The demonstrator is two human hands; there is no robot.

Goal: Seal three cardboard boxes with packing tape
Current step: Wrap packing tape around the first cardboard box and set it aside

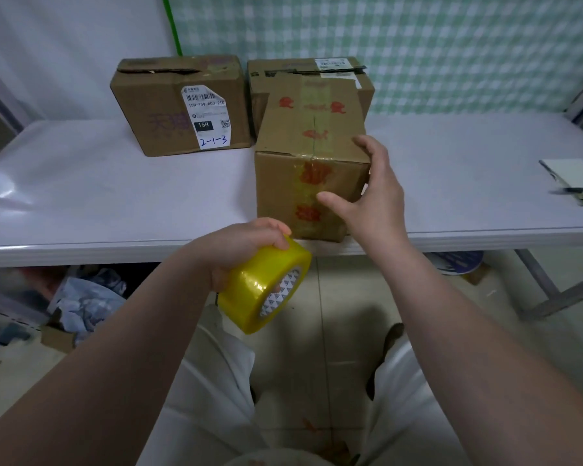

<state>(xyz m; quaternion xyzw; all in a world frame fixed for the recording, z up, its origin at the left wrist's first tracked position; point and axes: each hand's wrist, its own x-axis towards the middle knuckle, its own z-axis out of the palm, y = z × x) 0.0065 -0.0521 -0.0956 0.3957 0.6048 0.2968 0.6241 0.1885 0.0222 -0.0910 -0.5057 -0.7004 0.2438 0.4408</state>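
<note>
A labelled box [179,105] stands at the back left of the table [115,203], its top flaps not lying flat. The left hand [236,250] is curled around the yellow tape roll [266,287], below the table edge. The red-printed box [310,169] stands at the front edge. The right hand [374,193] is spread open at its right corner; I cannot tell if it touches. It seems best to steady this box first, then press the tape end firmly on the seam.

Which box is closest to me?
The red-printed box, beside the right hand at the front edge of the table; the white-labelled box and the third box stand farther back.
</note>
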